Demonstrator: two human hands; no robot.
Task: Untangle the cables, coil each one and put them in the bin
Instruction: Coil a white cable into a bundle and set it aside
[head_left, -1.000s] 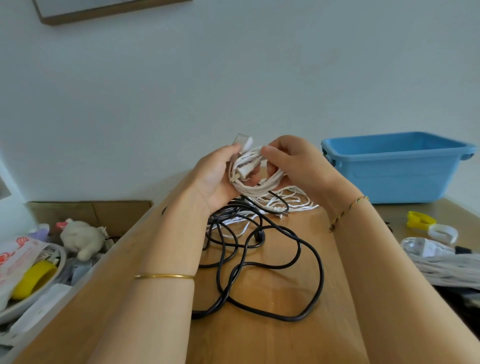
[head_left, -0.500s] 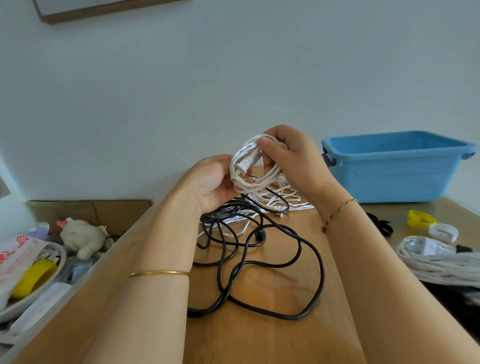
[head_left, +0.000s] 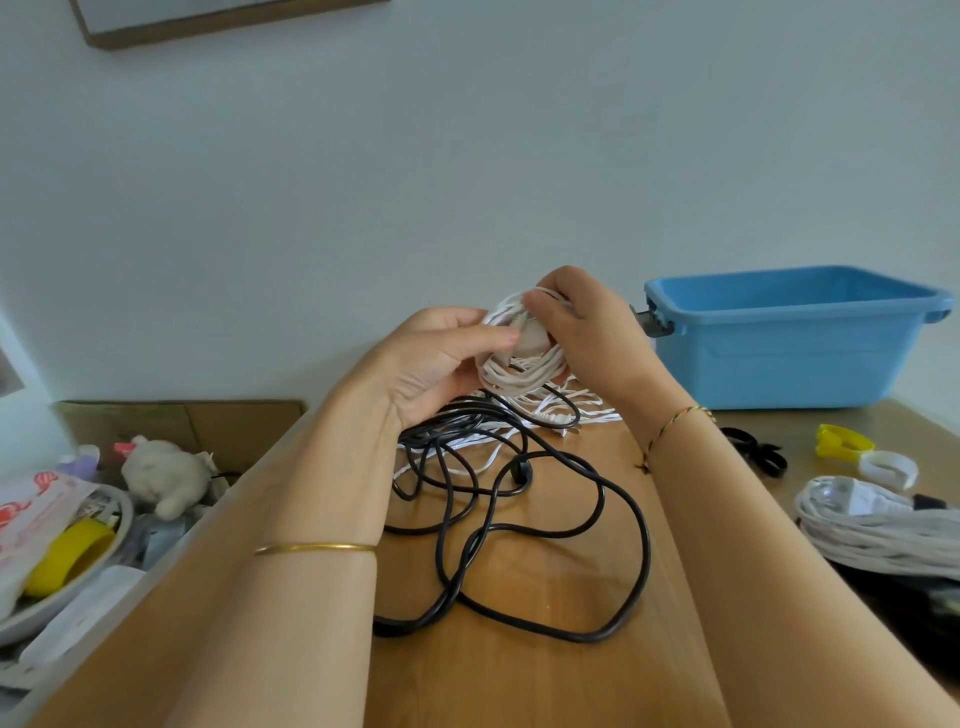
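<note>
Left hand (head_left: 441, 358) back up at the white coil (head_left: 519, 376), thumb perhaps on its plug (head_left: 532, 339).

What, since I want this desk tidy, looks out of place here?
The black cable sprawls in tangled loops across the table, crossing over loose white cable strands; neither is coiled yet. The left hand and right hand hold a neatly wound white coil. Nothing looks spilled or damaged.

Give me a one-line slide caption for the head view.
Left hand and right hand grip a coiled white cable above a tangled black cable on the wooden table, near the blue bin.
</note>
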